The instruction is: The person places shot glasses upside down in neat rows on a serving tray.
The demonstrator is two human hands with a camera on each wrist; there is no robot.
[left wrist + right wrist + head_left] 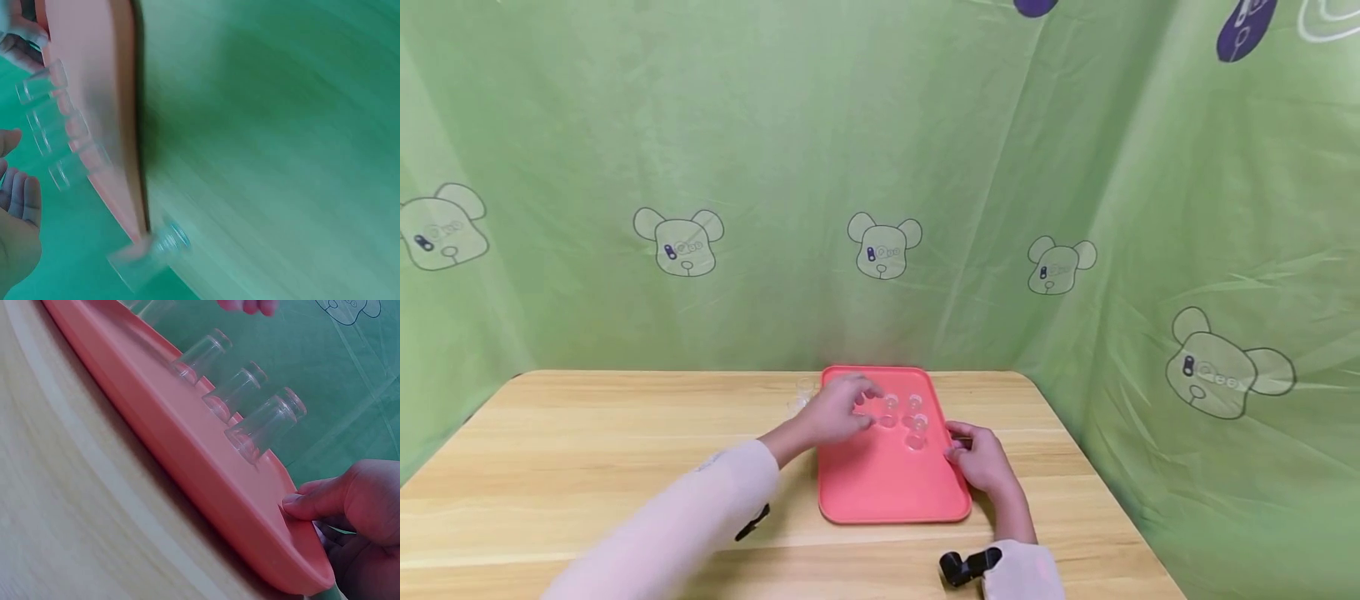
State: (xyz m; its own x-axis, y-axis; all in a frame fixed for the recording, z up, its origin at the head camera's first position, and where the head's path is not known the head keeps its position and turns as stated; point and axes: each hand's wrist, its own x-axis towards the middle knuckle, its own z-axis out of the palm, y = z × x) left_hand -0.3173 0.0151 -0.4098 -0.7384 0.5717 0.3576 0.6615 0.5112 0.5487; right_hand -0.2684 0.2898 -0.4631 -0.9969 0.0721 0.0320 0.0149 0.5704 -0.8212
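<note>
Fingers (31,199) of the left hand (838,408) stand parted near clear glasses (261,430) while the right hand (985,462) grips the pink tray (891,492).

1. No word reads with certainty in any view.
2. Head view, across the middle: the green curtain (790,125) bears bear-head prints (883,250), each with a purple pill-shaped mark and faint rounded lettering, too small to spell out.
3. Head view, upper right: a purple print (1246,32) carries white marks, illegible.
</note>
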